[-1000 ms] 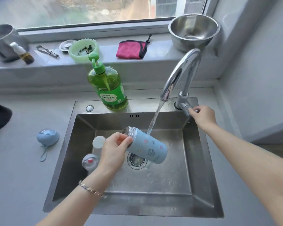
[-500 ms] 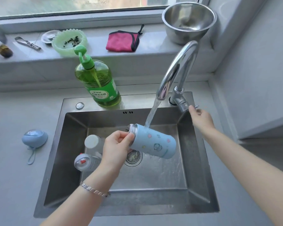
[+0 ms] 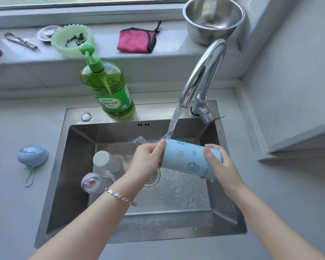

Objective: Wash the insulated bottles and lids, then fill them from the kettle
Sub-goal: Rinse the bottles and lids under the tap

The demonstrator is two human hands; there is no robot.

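Left hand (image 3: 148, 160) is curled round the mouth end of the blue bottle (image 3: 186, 158), fingers wrapped over the rim, so I cannot see the opening itself. Right hand (image 3: 219, 164) grips the base end, thumb across the top and fingers tucked underneath. Between them the bottle lies almost level above the sink (image 3: 77, 175), over the drain (image 3: 154, 177), with its mouth end pushed up under the stream of water (image 3: 174, 122) from the tap (image 3: 204, 72). I read that two-handed, sideways hold as a way to let water run over and into the neck while I can roll the body to rinse all round; splash spreads off my left knuckles.

Below and to the left, a white bottle (image 3: 106, 161) and a bottle with a clear cap (image 3: 94, 182) lie in the basin, touching each other, waiting for their wash, I judge. A blue lid (image 3: 32, 154) sits apart on the counter, left of the sink. Dish soap (image 3: 109, 91) stands on the back rim, within easy reach. No kettle shows, so filling looks a good way off.
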